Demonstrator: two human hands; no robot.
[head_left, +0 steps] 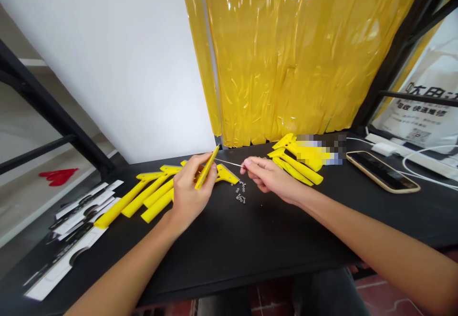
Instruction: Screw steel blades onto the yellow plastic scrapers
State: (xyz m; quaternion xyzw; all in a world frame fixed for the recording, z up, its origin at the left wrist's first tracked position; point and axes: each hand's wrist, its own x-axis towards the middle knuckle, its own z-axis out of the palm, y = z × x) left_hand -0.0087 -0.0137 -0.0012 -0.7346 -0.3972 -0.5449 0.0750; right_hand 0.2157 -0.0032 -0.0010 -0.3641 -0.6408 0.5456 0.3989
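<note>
My left hand [191, 187] is closed around a yellow scraper [207, 168], whose flat head is turned edge-on above the desk. A thin metal rod [231, 163], perhaps a hex key, reaches from the scraper's head to my right hand [263, 173]. The fingertips of that hand pinch its end. Where the rod meets the scraper is hard to make out. Beneath and between the hands lie several small screws and nuts [241, 196]. More yellow scrapers [157, 194] lie fanned out beside my left hand, partly hidden by it.
Right of my right hand lies another pile of yellow scrapers [298, 165], partly pixelated. A phone [382, 170], white cables and a power strip [411, 156] are farther right. White-and-black packages [67, 258] and a red item [59, 176] sit left. Yellow film [286, 68] hangs behind.
</note>
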